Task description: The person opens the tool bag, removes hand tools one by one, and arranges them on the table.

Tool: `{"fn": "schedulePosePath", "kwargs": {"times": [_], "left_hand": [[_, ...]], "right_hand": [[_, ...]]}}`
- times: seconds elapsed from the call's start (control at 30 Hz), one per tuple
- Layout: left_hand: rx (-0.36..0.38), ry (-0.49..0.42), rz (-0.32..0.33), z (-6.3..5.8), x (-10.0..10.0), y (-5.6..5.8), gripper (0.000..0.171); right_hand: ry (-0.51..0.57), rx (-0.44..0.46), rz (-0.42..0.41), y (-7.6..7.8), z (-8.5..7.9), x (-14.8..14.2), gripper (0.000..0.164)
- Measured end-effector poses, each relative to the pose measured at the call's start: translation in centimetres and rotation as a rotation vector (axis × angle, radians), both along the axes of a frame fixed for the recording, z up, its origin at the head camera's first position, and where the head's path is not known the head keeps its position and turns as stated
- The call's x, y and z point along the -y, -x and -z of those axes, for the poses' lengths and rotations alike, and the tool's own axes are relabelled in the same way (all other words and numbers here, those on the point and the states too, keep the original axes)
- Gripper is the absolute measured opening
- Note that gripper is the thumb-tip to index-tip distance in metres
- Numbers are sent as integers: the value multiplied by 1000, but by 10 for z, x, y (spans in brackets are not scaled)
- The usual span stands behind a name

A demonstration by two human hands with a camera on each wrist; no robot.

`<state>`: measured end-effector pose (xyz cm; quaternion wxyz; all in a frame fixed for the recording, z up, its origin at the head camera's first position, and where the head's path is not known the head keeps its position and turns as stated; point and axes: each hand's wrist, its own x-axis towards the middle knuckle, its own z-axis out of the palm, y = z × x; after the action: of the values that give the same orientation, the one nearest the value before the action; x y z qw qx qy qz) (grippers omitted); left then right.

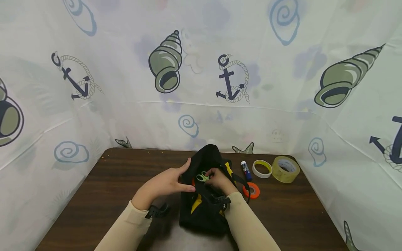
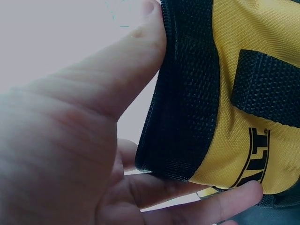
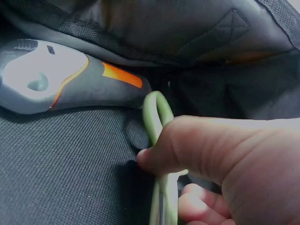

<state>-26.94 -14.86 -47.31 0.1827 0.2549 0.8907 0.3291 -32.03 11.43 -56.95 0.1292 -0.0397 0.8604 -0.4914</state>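
Note:
A black and yellow tool bag (image 1: pixel 204 223) stands on the table with its top spread. My right hand (image 1: pixel 219 180) reaches into it and pinches a pair of light green scissors (image 1: pixel 201 176) by the handles; in the right wrist view the scissors (image 3: pixel 157 112) point downward between thumb and fingers. Beside them lies a grey and black tool (image 3: pixel 101 77) with an orange patch. My left hand (image 1: pixel 166 184) is at the bag's left side, fingers spread and nearly straight. In the left wrist view its thumb meets the black rim (image 2: pixel 183 93), and fingertips overlap the yellow wall (image 2: pixel 255 154).
To the right of the bag are a glue stick (image 1: pixel 246 170), an orange tape roll (image 1: pixel 255 190), a white tape roll (image 1: pixel 263 175) and a wide clear packing tape roll (image 1: pixel 294 176). A patterned curtain (image 1: pixel 201 125) surrounds the brown table (image 1: pixel 125 174).

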Motion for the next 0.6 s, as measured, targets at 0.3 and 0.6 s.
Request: {"fn": "schedulePosePath", "kwargs": {"times": [0.3,0.6], "left_hand": [[-13,-3,-3,0,2,1,118],[-14,-4,-7,-3,3,-2,119]], "right_hand": [[132,12,-56,-3,-4,-4,33],[141,23,63,-4,-3,-2,48]]}}
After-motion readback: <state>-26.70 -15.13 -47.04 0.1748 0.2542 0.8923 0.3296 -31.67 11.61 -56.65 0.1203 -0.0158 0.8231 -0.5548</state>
